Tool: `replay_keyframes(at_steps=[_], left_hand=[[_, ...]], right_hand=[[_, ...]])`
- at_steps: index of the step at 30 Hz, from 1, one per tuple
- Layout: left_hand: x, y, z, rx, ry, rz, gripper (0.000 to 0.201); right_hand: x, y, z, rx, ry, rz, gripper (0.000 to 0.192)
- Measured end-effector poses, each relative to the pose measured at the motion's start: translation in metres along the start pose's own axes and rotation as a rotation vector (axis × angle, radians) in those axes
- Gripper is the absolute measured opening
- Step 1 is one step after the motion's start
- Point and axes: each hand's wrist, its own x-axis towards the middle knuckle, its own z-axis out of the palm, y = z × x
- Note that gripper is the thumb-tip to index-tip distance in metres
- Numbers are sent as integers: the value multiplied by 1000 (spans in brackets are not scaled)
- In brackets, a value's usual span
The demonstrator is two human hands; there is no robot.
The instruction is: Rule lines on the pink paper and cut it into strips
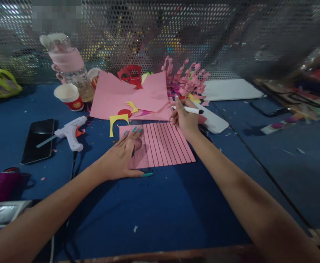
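A pink paper sheet point(167, 144) lies on the blue table, its right part ruled with several dark parallel lines. Across its left part rests a clear plastic ruler point(142, 155) with a round protractor shape in it. My left hand point(121, 155) lies flat over the ruler and the paper's left end, fingers stretched and thumb apart. At the paper's upper right, my right hand point(186, 118) is closed around a white marker point(191, 110) whose black end points right. The marker's other end is mostly hidden by my fingers.
Behind lie larger pink sheets point(129, 95), a yellow paper scrap point(118, 118) and curled pink paper strips point(191, 80). To the left are a glue gun point(72, 133), a phone point(39, 140), a paper cup point(69, 96) and a bottle point(68, 65). A perforated metal panel point(149, 36) stands at the back.
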Motion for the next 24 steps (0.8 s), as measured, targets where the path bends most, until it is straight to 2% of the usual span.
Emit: replay_keyframes(at_steps=[7,12,19,24], left_hand=[[0,0,-1,-35,-7,-14,98],[0,0,-1,-42,-9,-13,95],[-1,0,-1,-27,-27,-15,90],[-1,-1,-1,-29,-10,1,81]], right_hand=[[0,0,0,-14,5,-20,37],[3,-9,-1,-22,10,0,36],[-16,-25,20,42,-252,166,37],[-36,-19,37,88,-273,174,27]])
